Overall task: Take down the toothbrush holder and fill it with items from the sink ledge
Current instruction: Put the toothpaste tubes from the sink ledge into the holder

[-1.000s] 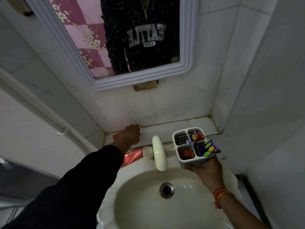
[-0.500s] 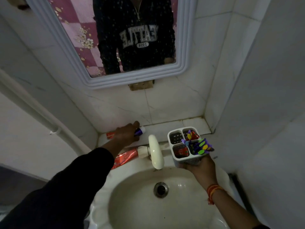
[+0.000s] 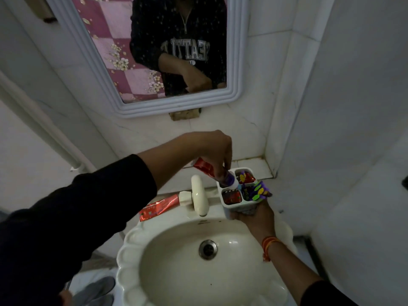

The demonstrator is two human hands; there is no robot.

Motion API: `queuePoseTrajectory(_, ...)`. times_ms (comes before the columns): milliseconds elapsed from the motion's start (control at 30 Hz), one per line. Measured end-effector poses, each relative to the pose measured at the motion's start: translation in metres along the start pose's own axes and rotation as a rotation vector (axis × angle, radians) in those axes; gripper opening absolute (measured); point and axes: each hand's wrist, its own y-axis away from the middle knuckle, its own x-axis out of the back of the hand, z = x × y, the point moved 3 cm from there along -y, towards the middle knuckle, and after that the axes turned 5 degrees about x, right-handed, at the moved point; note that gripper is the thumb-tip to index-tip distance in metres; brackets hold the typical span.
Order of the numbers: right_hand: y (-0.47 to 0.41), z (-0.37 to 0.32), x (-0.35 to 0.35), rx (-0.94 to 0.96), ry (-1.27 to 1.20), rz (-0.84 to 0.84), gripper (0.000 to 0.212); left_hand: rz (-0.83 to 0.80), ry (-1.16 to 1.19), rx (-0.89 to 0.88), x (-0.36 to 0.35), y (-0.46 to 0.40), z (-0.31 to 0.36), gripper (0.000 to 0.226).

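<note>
My right hand (image 3: 251, 214) grips a white four-compartment toothbrush holder (image 3: 232, 203) from below, above the sink's back right rim. Colourful purple and yellow items (image 3: 257, 191) and red things fill three compartments. My left hand (image 3: 217, 149) holds a red toothpaste tube (image 3: 204, 166) with a purple neck and white cap, cap down at the holder's back left compartment. A second red toothpaste tube (image 3: 157, 207) lies on the sink ledge (image 3: 251, 167) left of the tap.
A white tap (image 3: 198, 196) rises at the back of the white basin (image 3: 132, 250), whose drain (image 3: 207, 249) sits in the middle. A framed mirror (image 3: 154, 108) hangs above. Tiled walls close in on the right and behind. A white pipe (image 3: 42, 127) runs down the left wall.
My left hand has lifted the toothpaste tube off the ledge and carried it right to the holder, tipping its cap into a compartment. My right hand kept the holder roughly in place.
</note>
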Motion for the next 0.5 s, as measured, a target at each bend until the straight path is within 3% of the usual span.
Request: queuePoseTrajectory(500,-0.001,0.000,0.003,0.141,0.039,-0.014,0.095,0.005,0.049,0.168,-0.020,0.007,0.032,0.058)
